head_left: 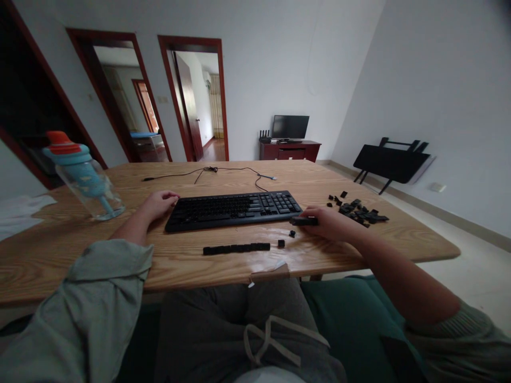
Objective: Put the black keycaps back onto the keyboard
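keycap (236, 248) sorting seems underway, probably calling for careful placement: the right hand (326, 223) pinches a black bar (304, 221); the left hand's (158, 204) grip is unclear.

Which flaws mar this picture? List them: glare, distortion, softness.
All in the head view: doorframes lean, likely wide-angle distortion; pale sheen on the tabletop in front of the keyboard; the pile of black keycaps looks dark and soft, its pieces merging.

Wears loose grey-green sleeves (96, 303), folded back at left, ribbed at right; also dark grey trousers (199, 335) with pale flat drawstring (298, 330).
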Demonstrator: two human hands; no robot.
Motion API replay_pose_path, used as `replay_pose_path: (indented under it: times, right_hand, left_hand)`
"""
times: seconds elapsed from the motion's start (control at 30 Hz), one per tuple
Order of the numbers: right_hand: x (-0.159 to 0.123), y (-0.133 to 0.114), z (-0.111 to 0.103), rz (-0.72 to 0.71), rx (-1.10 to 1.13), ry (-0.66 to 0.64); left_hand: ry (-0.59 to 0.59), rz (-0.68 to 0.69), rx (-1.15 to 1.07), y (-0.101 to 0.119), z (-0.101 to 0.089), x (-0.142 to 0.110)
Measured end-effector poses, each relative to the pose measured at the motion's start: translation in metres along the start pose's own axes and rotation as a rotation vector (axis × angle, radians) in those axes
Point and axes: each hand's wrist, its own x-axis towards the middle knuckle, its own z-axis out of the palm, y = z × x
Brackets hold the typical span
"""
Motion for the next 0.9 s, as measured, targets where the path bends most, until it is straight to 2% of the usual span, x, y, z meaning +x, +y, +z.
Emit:
replay_pose_path:
  times: [0.1,0.2,0.43,0.5,0.73,0.8,0.9]
  right_hand:
    - [0.003,-0.001,0.003,0.059,0.005,0.006]
    - [0.002,-0.002,0.007,0.079,0.068,0.068]
    - [-0.003,0.008,0.004,0.061,0.323,0.395]
    - [-0.004,0.01,0.003,0.029,0.389,0.442]
    - [-0.006,0.009,0.005,-0.007,0.338,0.386]
    - [-0.006,0.009,0.006,-0.01,0.307,0.315]
    - [-0.006,0.009,0.008,-0.026,0.257,0.118]
  left_hand:
    - [-0.002,-0.034,0.013,0.002,0.0,-0.002]
    - [-0.012,-0.068,0.014,0.006,-0.001,-0.006]
    - [0.009,-0.039,-0.029,0.012,-0.001,-0.01]
    - [0.014,-0.055,-0.032,0.011,-0.001,-0.01]
    - [0.003,-0.062,-0.026,0.004,-0.002,-0.005]
    - [0.007,-0.053,-0.029,0.003,-0.002,-0.004]
    - [0.011,-0.029,-0.033,0.002,-0.001,-0.002]
